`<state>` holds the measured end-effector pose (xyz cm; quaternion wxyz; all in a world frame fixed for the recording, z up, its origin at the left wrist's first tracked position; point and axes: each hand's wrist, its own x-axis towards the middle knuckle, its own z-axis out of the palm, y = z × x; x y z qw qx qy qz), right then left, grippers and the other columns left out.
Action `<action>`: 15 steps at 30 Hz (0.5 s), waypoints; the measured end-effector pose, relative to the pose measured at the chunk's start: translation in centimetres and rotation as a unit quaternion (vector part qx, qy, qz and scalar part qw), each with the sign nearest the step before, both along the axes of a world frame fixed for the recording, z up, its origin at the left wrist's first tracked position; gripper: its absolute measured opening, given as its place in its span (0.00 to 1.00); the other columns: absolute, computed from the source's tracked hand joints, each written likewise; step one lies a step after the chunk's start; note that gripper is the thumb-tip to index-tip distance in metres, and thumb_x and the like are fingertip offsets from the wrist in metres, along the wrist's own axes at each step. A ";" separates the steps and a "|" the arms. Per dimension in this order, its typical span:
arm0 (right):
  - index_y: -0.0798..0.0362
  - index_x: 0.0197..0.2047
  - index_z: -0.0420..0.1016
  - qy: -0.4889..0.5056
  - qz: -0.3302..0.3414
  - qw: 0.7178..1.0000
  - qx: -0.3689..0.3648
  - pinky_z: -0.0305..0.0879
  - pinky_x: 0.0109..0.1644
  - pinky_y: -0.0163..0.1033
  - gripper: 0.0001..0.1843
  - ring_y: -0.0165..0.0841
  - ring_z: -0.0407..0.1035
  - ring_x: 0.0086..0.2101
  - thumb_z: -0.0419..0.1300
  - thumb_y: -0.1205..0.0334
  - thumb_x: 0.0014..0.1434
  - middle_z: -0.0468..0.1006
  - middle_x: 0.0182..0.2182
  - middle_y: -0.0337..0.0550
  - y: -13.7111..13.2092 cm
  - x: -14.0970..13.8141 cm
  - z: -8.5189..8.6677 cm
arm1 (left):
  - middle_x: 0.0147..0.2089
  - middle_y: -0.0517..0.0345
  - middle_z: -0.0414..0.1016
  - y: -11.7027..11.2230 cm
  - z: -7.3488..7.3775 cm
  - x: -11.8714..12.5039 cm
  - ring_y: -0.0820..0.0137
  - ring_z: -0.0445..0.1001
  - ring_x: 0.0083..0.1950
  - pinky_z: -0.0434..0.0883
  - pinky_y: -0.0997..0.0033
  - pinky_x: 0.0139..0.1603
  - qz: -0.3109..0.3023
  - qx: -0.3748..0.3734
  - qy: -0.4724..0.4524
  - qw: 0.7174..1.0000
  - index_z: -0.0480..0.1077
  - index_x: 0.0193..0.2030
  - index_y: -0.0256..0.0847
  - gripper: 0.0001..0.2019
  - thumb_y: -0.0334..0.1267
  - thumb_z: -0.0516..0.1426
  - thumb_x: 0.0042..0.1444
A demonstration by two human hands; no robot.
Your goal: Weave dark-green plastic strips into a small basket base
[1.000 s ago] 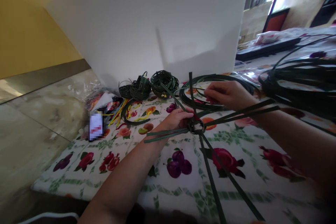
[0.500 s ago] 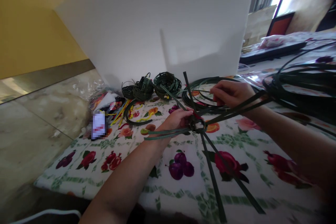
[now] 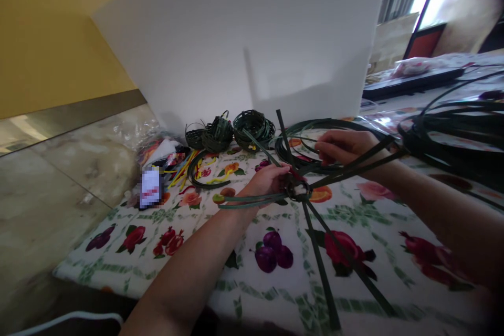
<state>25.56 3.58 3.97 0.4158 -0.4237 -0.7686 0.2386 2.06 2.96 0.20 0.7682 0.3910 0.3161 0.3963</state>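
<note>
A star of dark green flat strips crosses at a small woven hub (image 3: 298,188) on the fruit-print tablecloth (image 3: 275,283). My left hand (image 3: 268,179) is closed on the hub's left side, pinching the strips there. My right hand (image 3: 344,147) is closed a little behind and right of the hub, pinching a thin green weaving strand (image 3: 301,139) that runs back to a loose coil (image 3: 315,128). Long spokes (image 3: 321,268) stick out toward me and toward the right.
Three small woven green baskets (image 3: 252,127) stand at the foot of a white board (image 3: 252,37). Coloured strips (image 3: 185,165) and a packet (image 3: 150,188) lie at the left. A big bundle of dark strips (image 3: 452,131) fills the right. The table edge runs along the left.
The view has shifted slightly. My right hand has drawn a little lower and closer to the hub with the strand. My left hand stays on the hub.
</note>
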 end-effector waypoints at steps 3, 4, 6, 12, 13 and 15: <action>0.48 0.28 0.73 -0.031 -0.013 0.999 0.024 0.58 0.29 0.42 0.24 0.33 0.64 0.26 0.61 0.39 0.67 0.74 0.23 0.41 0.3 0.3 0.1 | 0.33 0.52 0.82 0.1 -0.1 -0.1 0.64 0.81 0.32 0.76 0.67 0.36 -0.007 -0.008 -0.003 1.000 0.74 0.39 0.37 0.06 0.35 0.64 0.56; 0.48 0.27 0.73 -0.043 -0.006 0.999 0.025 0.57 0.29 0.41 0.25 0.32 0.64 0.25 0.61 0.38 0.67 0.73 0.23 0.40 0.3 0.4 0.2 | 0.33 0.51 0.82 0.1 0.0 -0.1 0.64 0.81 0.32 0.76 0.67 0.36 -0.005 -0.014 -0.004 1.000 0.74 0.39 0.37 0.05 0.34 0.64 0.56; 0.49 0.28 0.74 -0.061 0.011 0.998 0.010 0.59 0.29 0.40 0.26 0.32 0.65 0.26 0.60 0.37 0.67 0.74 0.24 0.41 0.5 0.9 0.5 | 0.33 0.52 0.82 0.0 0.1 -0.1 0.65 0.81 0.32 0.77 0.67 0.37 0.004 -0.028 -0.010 1.000 0.75 0.38 0.36 0.04 0.33 0.63 0.57; 0.49 0.39 0.84 -0.061 0.115 0.991 -0.035 0.71 0.40 0.44 0.19 0.39 0.75 0.35 0.68 0.40 0.61 0.83 0.35 0.47 1.2 2.4 0.3 | 0.29 0.56 0.80 -0.1 0.6 -0.1 0.68 0.79 0.29 0.76 0.68 0.34 0.058 -0.075 -0.039 0.995 0.75 0.37 0.37 0.01 0.29 0.61 0.58; 0.50 0.41 0.84 -0.069 0.126 0.989 -0.037 0.72 0.42 0.45 0.18 0.40 0.76 0.37 0.70 0.43 0.60 0.84 0.37 0.48 1.3 2.4 0.2 | 0.29 0.57 0.80 0.0 0.5 -0.1 0.69 0.79 0.28 0.76 0.69 0.32 0.063 -0.079 -0.039 0.994 0.75 0.37 0.37 0.01 0.30 0.61 0.58; 0.52 0.44 0.84 -0.078 0.135 0.987 -0.037 0.72 0.46 0.47 0.17 0.41 0.77 0.40 0.70 0.47 0.60 0.84 0.40 0.51 1.3 2.1 -0.1 | 0.29 0.58 0.80 0.1 0.5 -0.1 0.69 0.78 0.27 0.74 0.70 0.29 0.070 -0.075 -0.034 0.994 0.74 0.38 0.38 0.03 0.30 0.63 0.56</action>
